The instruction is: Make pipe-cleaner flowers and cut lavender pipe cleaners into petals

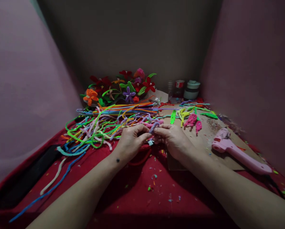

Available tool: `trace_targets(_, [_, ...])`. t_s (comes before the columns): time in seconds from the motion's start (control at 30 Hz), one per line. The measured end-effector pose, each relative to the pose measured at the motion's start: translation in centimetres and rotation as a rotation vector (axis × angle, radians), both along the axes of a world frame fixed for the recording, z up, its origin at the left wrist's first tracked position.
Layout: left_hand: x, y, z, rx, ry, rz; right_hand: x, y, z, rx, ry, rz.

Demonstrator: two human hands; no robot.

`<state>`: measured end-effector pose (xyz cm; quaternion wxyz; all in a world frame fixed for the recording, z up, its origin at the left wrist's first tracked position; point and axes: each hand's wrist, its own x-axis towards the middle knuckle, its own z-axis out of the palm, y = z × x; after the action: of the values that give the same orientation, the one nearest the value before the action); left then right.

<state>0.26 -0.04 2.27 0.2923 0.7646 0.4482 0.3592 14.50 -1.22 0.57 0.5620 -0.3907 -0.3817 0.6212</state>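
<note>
Between my two hands is a small looped purple pipe cleaner (154, 128). My left hand (135, 138) pinches its left side with thumb and forefinger. On its right side, the fingers of my right hand (172, 136) are closed on it. Just below the fingertips shows a small pale, shiny piece (151, 142); what it is cannot be made out. Loose pipe cleaners (94, 135) in many colours lie tangled to the left of and behind my hands. Pink fuzzy petals (191, 120) and a green leaf (173, 117) rest on a cardboard sheet (204, 136) at the right.
A pink glue gun (242, 156) lies on the right, partly over the cardboard. Fuzzy flowers (129, 94) stand at the back, left of a lidded jar (192, 90). A long black object (30, 175) lies at the left edge. Coloured scraps dot the red cloth (161, 197).
</note>
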Motion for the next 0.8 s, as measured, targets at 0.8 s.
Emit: trace_targets(0.8, [0.3, -0.3, 1.3, -0.18, -0.181, -0.008, -1.1, -1.3, 0.1, 0.105, -0.303, -0.036])
